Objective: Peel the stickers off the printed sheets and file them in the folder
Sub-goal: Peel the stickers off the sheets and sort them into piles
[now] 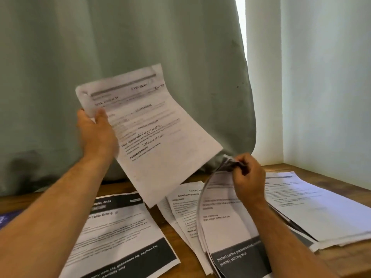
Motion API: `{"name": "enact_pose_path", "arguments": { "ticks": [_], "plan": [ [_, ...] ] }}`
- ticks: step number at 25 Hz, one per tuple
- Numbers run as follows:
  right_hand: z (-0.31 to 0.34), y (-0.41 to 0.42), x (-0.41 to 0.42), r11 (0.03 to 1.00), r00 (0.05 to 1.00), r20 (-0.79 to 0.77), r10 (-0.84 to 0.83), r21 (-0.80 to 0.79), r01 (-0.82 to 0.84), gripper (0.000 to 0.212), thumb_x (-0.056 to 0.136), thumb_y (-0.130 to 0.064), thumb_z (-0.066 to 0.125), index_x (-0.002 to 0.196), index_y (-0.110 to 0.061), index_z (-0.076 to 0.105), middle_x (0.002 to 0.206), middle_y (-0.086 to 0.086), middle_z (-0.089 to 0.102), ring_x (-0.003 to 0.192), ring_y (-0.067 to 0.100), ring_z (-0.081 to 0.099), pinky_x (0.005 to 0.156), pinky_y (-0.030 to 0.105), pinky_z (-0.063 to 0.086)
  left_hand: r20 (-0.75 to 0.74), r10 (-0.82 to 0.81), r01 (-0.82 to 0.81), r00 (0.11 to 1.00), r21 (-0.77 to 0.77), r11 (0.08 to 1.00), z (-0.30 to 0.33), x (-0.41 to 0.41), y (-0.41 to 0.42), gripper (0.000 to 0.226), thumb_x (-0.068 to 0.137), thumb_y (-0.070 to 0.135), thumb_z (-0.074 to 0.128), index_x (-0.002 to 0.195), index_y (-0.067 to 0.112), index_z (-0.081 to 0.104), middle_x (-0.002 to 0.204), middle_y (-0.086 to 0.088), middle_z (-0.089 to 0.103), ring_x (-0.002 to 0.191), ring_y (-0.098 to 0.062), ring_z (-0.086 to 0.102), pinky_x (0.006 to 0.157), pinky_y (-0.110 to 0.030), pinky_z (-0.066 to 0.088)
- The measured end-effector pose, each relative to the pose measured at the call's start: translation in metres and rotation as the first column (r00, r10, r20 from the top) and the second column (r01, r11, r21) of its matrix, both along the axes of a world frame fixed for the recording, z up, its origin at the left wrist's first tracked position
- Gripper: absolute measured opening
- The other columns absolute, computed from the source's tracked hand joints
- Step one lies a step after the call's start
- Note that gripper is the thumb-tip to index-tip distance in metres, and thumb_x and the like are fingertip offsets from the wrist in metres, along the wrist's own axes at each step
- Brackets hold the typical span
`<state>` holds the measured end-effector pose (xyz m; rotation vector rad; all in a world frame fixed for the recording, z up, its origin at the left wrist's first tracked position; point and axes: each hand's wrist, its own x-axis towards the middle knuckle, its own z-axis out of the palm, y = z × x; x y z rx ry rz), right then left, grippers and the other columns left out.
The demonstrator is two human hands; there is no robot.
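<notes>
A pale green curtain (140,47) fills the back of the room from nine o'clock round to one o'clock, with a white wall (325,77) at two o'clock. Below them runs the wooden table (341,257), strewn with printed sheets. The biggest, a sheet with dark bands (120,233), lies flat at seven o'clock. A stack of sheets (321,213) rests at four o'clock, and a fanned pile (184,213) sits between the two, near six o'clock.

Held up in the air at the centre, tilted against the curtain, is a single printed sheet (152,133); the left hand (96,133) pinches its upper left corner, thumb on the printed face and fingers behind. At four o'clock the right hand (249,177) has its fingers curled tight on the top edge of a curled bundle of sheets (224,217), lifting that edge off the table so the pages bow. Something dark and crumpled shows at its fingertips, possibly a sticker, though the blur makes that hard to tell. A sliver of blue (8,217) peeks in at nine o'clock.
</notes>
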<state>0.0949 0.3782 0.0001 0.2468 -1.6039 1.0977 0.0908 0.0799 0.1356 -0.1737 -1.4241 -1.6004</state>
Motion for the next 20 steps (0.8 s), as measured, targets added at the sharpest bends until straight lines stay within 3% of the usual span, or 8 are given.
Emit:
{"name": "enact_pose_path", "arguments": {
  "ticks": [3, 7, 10, 12, 14, 15, 17, 20],
  "plan": [
    [0.004, 0.007, -0.004, 0.968, 0.990, -0.110, 0.086, -0.227, -0.110, 0.024, 0.081, -0.013, 0.052, 0.068, -0.033, 0.054, 0.060, -0.013, 0.052, 0.056, 0.013, 0.045, 0.052, 0.028, 0.037, 0.212, -0.024, 0.040, 0.977, -0.073, 0.997, -0.038, -0.012, 0.010, 0.014, 0.107, 0.027, 0.042, 0.117, 0.017, 0.046, 0.100, 0.003, 0.058, 0.085, -0.014, 0.059, 0.056, -0.022, 0.041],
    [0.011, 0.009, 0.001, 0.835, 0.945, -0.246, 0.215, -0.456, -0.308, 0.030, 0.079, -0.011, 0.046, 0.057, -0.030, 0.052, 0.050, -0.016, 0.043, 0.050, 0.009, 0.036, 0.047, 0.021, 0.029, 0.477, -0.093, 0.197, 0.874, -0.173, 0.965, -0.097, -0.042, 0.017, 0.024, 0.107, 0.025, 0.043, 0.123, 0.015, 0.058, 0.112, -0.006, 0.065, 0.088, -0.021, 0.061, 0.067, -0.030, 0.046],
    [0.015, 0.010, 0.002, 0.790, 0.948, -0.234, 0.214, -0.530, -0.309, 0.020, 0.083, -0.013, 0.048, 0.064, -0.019, 0.049, 0.052, -0.008, 0.045, 0.048, 0.012, 0.038, 0.044, 0.022, 0.029, 0.560, -0.088, 0.192, 0.824, -0.128, 0.973, -0.134, -0.060, 0.022, 0.028, 0.106, 0.027, 0.044, 0.126, 0.012, 0.058, 0.114, -0.007, 0.066, 0.093, -0.025, 0.061, 0.071, -0.034, 0.048],
    [0.013, 0.008, -0.003, 0.864, 0.978, -0.125, 0.165, -0.461, -0.205, 0.020, 0.091, -0.021, 0.053, 0.071, -0.023, 0.055, 0.064, -0.002, 0.055, 0.057, 0.017, 0.047, 0.050, 0.026, 0.038, 0.600, -0.088, 0.193, 0.795, -0.112, 0.975, -0.154, -0.069, 0.025, 0.029, 0.106, 0.026, 0.045, 0.127, 0.009, 0.056, 0.113, -0.008, 0.064, 0.090, -0.024, 0.059, 0.066, -0.032, 0.047],
    [0.008, 0.001, -0.009, 0.974, 0.998, 0.024, 0.057, -0.222, -0.051, 0.016, 0.098, -0.022, 0.054, 0.083, -0.025, 0.059, 0.080, 0.000, 0.062, 0.071, 0.017, 0.058, 0.060, 0.027, 0.046, 0.637, -0.103, 0.221, 0.764, -0.108, 0.969, -0.167, -0.075, 0.028, 0.029, 0.106, 0.026, 0.046, 0.127, 0.008, 0.056, 0.106, -0.007, 0.063, 0.082, -0.020, 0.058, 0.059, -0.029, 0.043],
    [0.005, -0.003, -0.011, 0.997, 0.998, 0.061, -0.010, -0.072, 0.014, 0.012, 0.099, -0.020, 0.055, 0.088, -0.023, 0.059, 0.085, 0.000, 0.062, 0.078, 0.013, 0.060, 0.065, 0.021, 0.047, 0.640, -0.133, 0.244, 0.756, -0.087, 0.966, -0.167, -0.077, 0.031, 0.029, 0.105, 0.026, 0.047, 0.127, 0.008, 0.056, 0.105, -0.006, 0.064, 0.080, -0.019, 0.059, 0.058, -0.028, 0.043],
    [0.004, -0.016, -0.011, 0.986, 0.993, 0.059, -0.106, 0.136, 0.097, 0.008, 0.097, -0.017, 0.058, 0.092, -0.023, 0.056, 0.090, -0.002, 0.061, 0.084, 0.004, 0.057, 0.070, 0.010, 0.042, 0.650, -0.178, 0.279, 0.738, -0.054, 0.959, -0.167, -0.080, 0.036, 0.029, 0.105, 0.027, 0.047, 0.128, 0.012, 0.057, 0.103, -0.005, 0.067, 0.080, -0.018, 0.062, 0.059, -0.027, 0.045],
    [0.022, -0.037, -0.015, 0.950, 0.984, -0.005, -0.180, 0.257, 0.175, 0.013, 0.093, -0.012, 0.061, 0.089, -0.023, 0.055, 0.088, -0.003, 0.058, 0.078, -0.003, 0.050, 0.071, 0.005, 0.036, 0.675, -0.187, 0.317, 0.714, -0.073, 0.945, -0.171, -0.086, 0.040, 0.027, 0.107, 0.028, 0.042, 0.123, 0.015, 0.061, 0.093, 0.001, 0.068, 0.080, -0.017, 0.064, 0.062, -0.028, 0.047]
  ]
}}
